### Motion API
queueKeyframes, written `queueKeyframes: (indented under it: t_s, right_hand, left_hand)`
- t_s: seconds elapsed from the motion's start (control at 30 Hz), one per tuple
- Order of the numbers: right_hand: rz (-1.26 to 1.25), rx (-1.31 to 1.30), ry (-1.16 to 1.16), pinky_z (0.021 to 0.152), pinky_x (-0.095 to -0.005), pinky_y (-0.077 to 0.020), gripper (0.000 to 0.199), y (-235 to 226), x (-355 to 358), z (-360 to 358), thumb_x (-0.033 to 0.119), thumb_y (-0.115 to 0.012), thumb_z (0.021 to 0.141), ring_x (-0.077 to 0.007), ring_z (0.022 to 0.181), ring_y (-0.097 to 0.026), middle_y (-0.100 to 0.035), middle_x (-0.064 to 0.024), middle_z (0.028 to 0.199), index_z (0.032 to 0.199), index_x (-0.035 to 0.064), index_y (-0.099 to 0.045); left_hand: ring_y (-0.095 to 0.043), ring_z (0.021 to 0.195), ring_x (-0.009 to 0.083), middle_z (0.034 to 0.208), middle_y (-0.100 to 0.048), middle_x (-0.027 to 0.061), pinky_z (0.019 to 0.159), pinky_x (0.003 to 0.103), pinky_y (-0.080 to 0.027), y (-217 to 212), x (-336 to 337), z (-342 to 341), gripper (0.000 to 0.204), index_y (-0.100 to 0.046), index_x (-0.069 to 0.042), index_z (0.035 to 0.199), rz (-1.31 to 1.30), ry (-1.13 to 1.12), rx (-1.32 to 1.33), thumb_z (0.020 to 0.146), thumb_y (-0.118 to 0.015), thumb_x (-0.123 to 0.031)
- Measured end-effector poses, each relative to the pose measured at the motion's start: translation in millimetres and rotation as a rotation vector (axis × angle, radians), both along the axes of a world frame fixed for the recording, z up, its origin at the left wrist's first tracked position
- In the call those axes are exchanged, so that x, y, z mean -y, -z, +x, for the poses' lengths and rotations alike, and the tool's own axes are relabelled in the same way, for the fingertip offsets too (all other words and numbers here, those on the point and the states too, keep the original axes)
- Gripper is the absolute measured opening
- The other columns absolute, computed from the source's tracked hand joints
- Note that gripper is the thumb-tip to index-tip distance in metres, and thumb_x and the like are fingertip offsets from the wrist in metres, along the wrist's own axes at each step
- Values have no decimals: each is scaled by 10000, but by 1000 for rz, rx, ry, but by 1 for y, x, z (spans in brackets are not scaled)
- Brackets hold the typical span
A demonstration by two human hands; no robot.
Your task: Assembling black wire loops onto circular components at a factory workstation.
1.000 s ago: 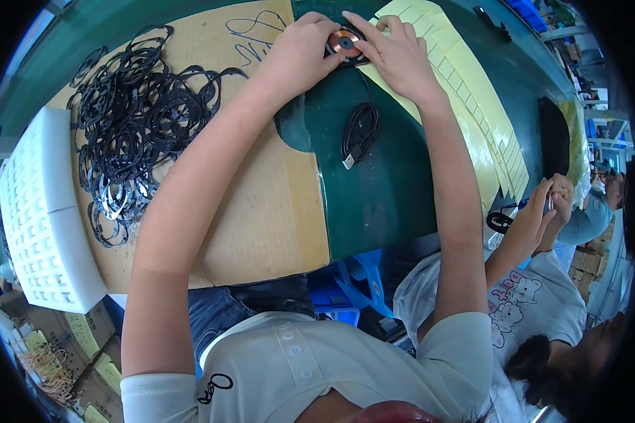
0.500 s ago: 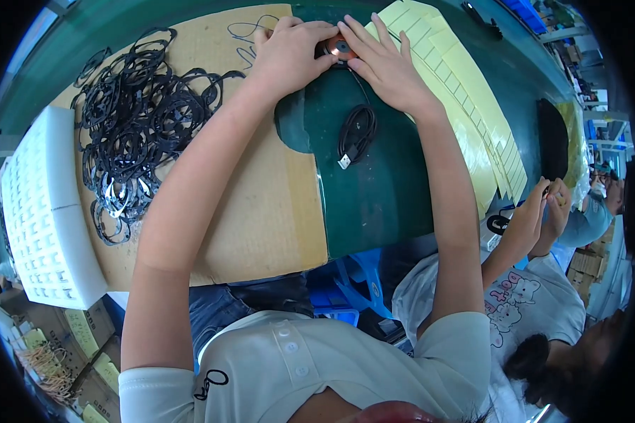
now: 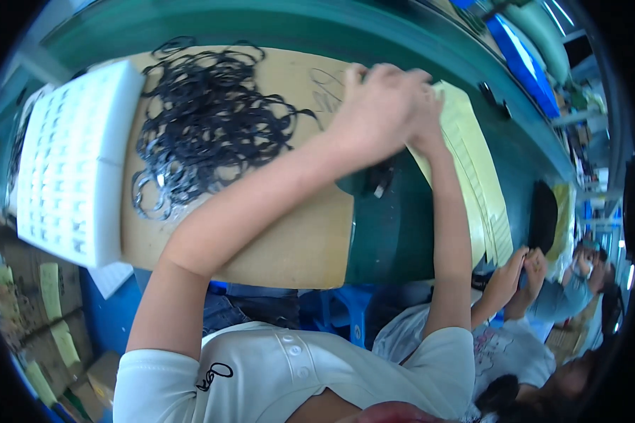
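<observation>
My left hand (image 3: 381,109) is drawn over to the right and lies across my right hand (image 3: 429,120), the two meeting beyond the edge of the cardboard. Motion blurs the left fingers, and the right ones are largely covered by the left hand. The round copper-coloured disc from the earlier frame is hidden. Just below my hands, a bundled black cable (image 3: 379,173) with a pale metal plug rests on the green tabletop (image 3: 395,240). Layered pale-yellow sheets (image 3: 473,180) lie beside my right wrist.
A tangled heap of black ring-shaped strips (image 3: 204,116) covers much of the cardboard sheet (image 3: 303,240). Left of it stands a white slotted foam block (image 3: 77,166). A co-worker's hands (image 3: 525,271) are at the right. A blue bin (image 3: 518,63) sits far right.
My left hand has swung right, over my right hand, and the disc has dropped out of sight. The whole view has shifted, so the table sits lower in it.
</observation>
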State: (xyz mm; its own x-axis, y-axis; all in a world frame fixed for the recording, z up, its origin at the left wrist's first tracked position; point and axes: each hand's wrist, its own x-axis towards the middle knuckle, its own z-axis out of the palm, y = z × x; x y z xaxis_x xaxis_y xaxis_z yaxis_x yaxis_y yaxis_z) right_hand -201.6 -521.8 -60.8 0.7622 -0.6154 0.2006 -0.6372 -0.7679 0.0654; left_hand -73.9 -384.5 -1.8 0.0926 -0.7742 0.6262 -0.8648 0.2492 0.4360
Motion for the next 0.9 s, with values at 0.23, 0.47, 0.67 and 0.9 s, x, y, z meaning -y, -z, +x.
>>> queueKeyframes:
  t_s: [0.23,0.47,0.67,0.9]
  right_hand:
    - [-477,162,109,917,-691,-186,428,-28,126,81,414,-397,887,-274,1113,-383,-368,-4,1298,1309,412,-328]
    - [-257,28,335,934,-703,-132,430,11,204,121,505,-303,898,-292,1202,-320,-320,-18,1365,1322,459,-253]
    - [75,-88,374,943,-712,-79,464,30,210,149,533,-242,896,-353,1275,-214,-230,-13,1424,1348,452,-177]
    - [-137,193,338,922,-693,-164,538,36,243,146,549,-258,888,-425,1249,-225,-238,-71,1415,1380,346,-174]
  left_hand:
    - [-467,1088,230,1109,-549,65,928,437,-269,-43,-115,35,413,-509,-70,1095,-6,28,168,709,-622,-162]
    - [-432,1177,223,1146,-564,14,1042,477,-161,-35,-247,116,436,-539,-116,1125,136,-503,343,704,-653,-104]
    - [-504,1067,217,1047,-613,26,978,382,-343,-32,-355,189,159,-620,-99,950,182,-832,160,794,-596,-76]
    - [-499,1020,209,1091,-579,50,891,313,-410,-23,-359,221,59,-620,-82,837,380,-591,-53,781,-609,-71]
